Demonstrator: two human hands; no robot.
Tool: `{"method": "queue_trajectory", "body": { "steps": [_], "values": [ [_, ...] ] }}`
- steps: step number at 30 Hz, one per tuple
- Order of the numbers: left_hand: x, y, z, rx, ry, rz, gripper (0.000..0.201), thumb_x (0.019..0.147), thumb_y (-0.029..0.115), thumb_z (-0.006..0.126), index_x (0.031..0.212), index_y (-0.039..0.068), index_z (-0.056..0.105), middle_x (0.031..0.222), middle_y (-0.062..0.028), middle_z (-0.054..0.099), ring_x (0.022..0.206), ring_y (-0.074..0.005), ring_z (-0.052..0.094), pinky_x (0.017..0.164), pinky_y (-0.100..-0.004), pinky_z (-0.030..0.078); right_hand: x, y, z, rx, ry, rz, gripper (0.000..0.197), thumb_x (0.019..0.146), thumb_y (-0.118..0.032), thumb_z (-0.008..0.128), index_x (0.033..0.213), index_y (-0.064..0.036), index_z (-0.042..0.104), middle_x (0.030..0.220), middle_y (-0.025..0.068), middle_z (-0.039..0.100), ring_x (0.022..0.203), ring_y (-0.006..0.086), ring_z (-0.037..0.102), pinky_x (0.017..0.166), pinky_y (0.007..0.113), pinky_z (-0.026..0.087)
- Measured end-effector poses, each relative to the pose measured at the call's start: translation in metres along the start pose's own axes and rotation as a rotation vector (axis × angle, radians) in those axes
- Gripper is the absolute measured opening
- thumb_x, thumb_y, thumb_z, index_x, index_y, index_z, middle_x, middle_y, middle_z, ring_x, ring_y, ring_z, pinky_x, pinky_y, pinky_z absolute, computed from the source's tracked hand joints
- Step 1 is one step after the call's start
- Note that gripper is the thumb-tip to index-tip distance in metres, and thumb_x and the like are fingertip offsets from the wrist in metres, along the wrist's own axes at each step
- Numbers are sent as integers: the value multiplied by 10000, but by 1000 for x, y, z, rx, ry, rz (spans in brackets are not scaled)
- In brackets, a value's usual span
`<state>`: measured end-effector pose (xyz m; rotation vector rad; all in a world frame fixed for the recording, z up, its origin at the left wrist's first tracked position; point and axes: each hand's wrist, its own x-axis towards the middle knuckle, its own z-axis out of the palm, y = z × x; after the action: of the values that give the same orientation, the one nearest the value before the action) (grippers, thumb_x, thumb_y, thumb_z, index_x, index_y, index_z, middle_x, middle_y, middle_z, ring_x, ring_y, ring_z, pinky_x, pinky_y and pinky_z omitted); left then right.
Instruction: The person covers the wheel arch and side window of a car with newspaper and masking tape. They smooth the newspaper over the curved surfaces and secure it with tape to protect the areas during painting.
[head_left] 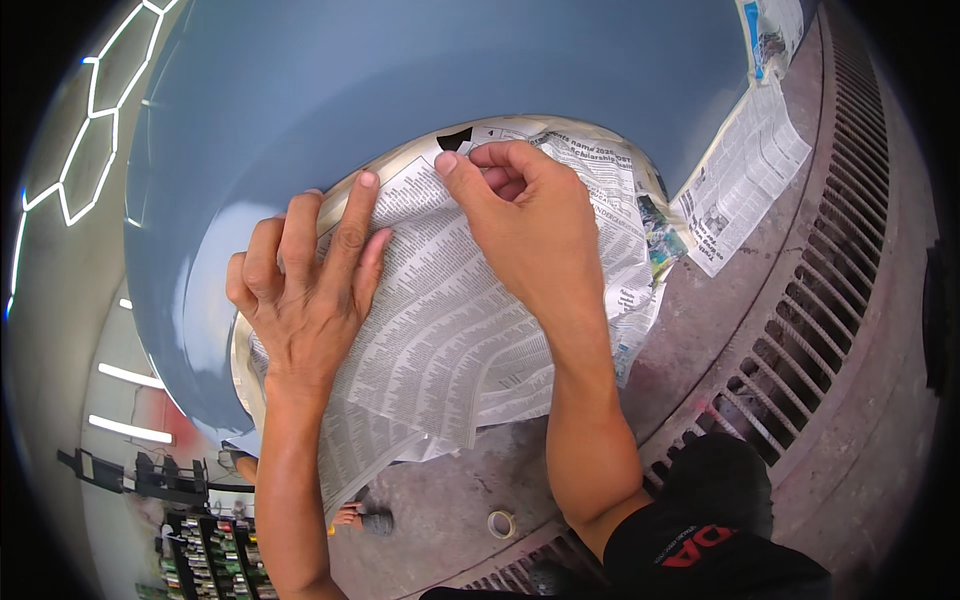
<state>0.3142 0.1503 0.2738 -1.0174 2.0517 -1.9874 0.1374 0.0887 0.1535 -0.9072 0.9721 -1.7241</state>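
Note:
A blue-grey car body panel (430, 60) curves over the top of the view, with newspaper (430, 300) covering its wheel arch. Pale masking tape (405, 150) runs along the curved edge of the arch. My left hand (305, 270) lies with fingers apart on the taped edge and the paper. At the top of the arch, my right hand (530, 210) is closed, thumb and index finger close together at the paper's upper edge. What sits between those fingertips is too small to tell. Just above them a dark gap (455, 139) shows between paper and tape.
More newspaper (750, 180) hangs from the panel's right edge. A floor grating (800, 340) curves along the right. On the concrete floor lies a tape roll (501, 524). Shelves of small containers (210, 555) stand at lower left, and light strips (130, 430) line the left wall.

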Motion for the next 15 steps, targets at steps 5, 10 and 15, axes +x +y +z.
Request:
{"method": "queue_trajectory", "body": {
  "steps": [5,10,15],
  "values": [
    [-9,3,13,-25,78,-7,572,973,541,853,1525,434,751,1364,83,596,1278,-152,467,1056,-390,313,5,2,-26,-87,-223,40,598,922,-473,911,1257,17,834,1058,153,816,1016,311,780,910,449,610],
    [-6,9,22,-54,141,-21,526,958,461,860,1477,430,775,1314,99,617,1257,-149,480,1051,-384,305,1,4,-34,-168,-212,-95,557,890,-402,946,1257,3,834,1128,164,780,1037,309,759,912,443,603],
    [10,23,30,-111,166,-70,411,921,378,886,1325,399,813,1275,112,640,1232,-150,495,1032,-395,304,12,9,-28,-170,-169,-92,462,919,-314,929,1250,-10,826,1080,146,755,969,293,742,863,444,592]
  ]
}}
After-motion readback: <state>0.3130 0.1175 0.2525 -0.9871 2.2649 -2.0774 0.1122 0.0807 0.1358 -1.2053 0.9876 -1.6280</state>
